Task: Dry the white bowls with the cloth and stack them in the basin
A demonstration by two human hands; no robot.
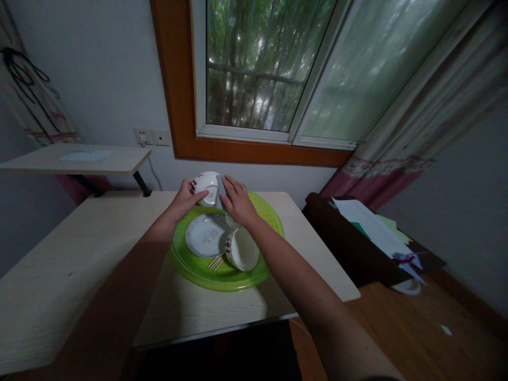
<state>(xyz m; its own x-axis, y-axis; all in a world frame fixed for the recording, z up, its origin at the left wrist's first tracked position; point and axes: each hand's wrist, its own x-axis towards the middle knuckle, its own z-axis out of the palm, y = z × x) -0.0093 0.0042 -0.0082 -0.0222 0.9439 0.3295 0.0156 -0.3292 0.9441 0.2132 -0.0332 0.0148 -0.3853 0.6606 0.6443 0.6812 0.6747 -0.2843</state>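
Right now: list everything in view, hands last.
Window: 1, white-framed, top centre
Curtains: 2, pale and pink, far left, far right
Cable: 1, black, coiled upper left
Sockets: 2, white, left of window
Table: 1, pale, centre
Shelf: 1, pale, left, above table
Sheet: 1, whitish, on shelf
Furniture: 1, dark brown, right of table
Papers: several, white and green, on furniture
Floor: 1, brown, lower right
Tray: 1, green, on table
Plate: 1, white, on tray
Cup: 1, white, patterned, tilted on tray
Sticks: several, pale, beside cup
Dish: 1, white with red, over tray
Cloth: 1, grey, against dish
Left hand: 1, bare, on dish
Right hand: 1, bare, on cloth
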